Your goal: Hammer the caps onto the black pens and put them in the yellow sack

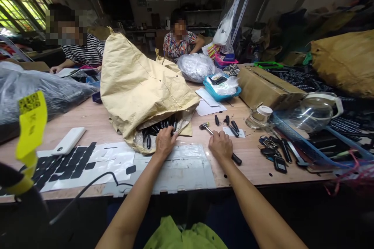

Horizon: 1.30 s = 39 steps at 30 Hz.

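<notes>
A small hammer (pixel 204 125) with a pale yellowish face and black grip end lies across the closed fingers of my right hand (pixel 221 144), just above the table. My left hand (pixel 165 141) is at the mouth of a big tan paper sack (pixel 140 78), its fingers curled among black handle-like pieces (pixel 149 141). What those fingers grip is hidden. Below the sack, between my forearms, lies a grey-white flat sheet (pixel 187 173). Beyond the hammer head several similar black pieces (pixel 233 125) rest on the table, some over a white paper.
Black stickers on a white sheet (pixel 111 159) and a white power bank (pixel 70 140) lie left. At right are keys (pixel 267 144), a glass jar (pixel 258 116), a blue basket (pixel 292 140) with a glass pot, and a cardboard box (pixel 263 85). Two people sit across the table.
</notes>
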Motion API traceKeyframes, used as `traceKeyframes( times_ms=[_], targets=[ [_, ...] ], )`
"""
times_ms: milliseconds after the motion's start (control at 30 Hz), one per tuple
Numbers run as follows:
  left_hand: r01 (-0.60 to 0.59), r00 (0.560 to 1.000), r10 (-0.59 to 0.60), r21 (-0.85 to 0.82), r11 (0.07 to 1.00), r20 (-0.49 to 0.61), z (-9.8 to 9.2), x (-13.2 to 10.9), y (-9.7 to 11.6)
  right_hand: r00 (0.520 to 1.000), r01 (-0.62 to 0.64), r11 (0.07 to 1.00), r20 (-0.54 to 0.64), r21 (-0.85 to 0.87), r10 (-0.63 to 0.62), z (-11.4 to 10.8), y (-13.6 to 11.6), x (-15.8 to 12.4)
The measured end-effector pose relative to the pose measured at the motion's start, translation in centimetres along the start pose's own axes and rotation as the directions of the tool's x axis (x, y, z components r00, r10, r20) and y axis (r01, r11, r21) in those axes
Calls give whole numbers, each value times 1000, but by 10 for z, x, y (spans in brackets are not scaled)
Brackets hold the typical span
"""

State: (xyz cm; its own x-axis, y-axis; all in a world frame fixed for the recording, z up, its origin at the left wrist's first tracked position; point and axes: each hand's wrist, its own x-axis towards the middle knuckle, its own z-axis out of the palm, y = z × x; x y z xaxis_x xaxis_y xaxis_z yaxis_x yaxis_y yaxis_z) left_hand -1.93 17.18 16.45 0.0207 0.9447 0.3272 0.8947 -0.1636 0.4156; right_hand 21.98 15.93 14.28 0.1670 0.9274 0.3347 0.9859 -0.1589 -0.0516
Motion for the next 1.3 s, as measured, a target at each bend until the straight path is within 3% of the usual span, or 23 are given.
traceKeyframes(
  times_ms=[200,333,467,700,800,867,967,1100,1200,1300],
  targets=[
    [84,992,-100,-206,975,-73,-21,-14,-12,1000,-1,1000,14,10,1,-2,0,0],
    [-70,995,89,-294,953,52,-29,-40,-10,1000,-7,1000,28,13,7,-5,-1,0],
    [-185,947,250,-295,938,202,-19,-52,-1,1000,-9,1000,29,-1,9,-6,0,0],
    [-109,948,213,-388,915,236,-3,-45,-2,996,-18,998,88,63,13,-8,2,4],
    [-78,952,184,-387,919,245,-3,-43,-2,983,-88,985,172,151,62,-16,5,11],
    [-71,953,173,-374,925,248,-3,-42,-1,979,-155,962,168,225,119,-23,8,10],
    [-63,953,166,-372,926,253,-3,-42,2,989,-146,902,79,407,124,-35,8,-11],
    [-39,954,149,-386,921,260,-2,-42,5,992,-2,750,98,662,-84,-44,-5,-65],
    [-14,959,126,-402,915,253,-2,-42,6,977,88,698,76,710,-200,-45,-21,-97],
    [6,961,111,-421,907,253,0,-42,7,970,182,685,-15,705,-242,-44,-33,-110]
  ],
)
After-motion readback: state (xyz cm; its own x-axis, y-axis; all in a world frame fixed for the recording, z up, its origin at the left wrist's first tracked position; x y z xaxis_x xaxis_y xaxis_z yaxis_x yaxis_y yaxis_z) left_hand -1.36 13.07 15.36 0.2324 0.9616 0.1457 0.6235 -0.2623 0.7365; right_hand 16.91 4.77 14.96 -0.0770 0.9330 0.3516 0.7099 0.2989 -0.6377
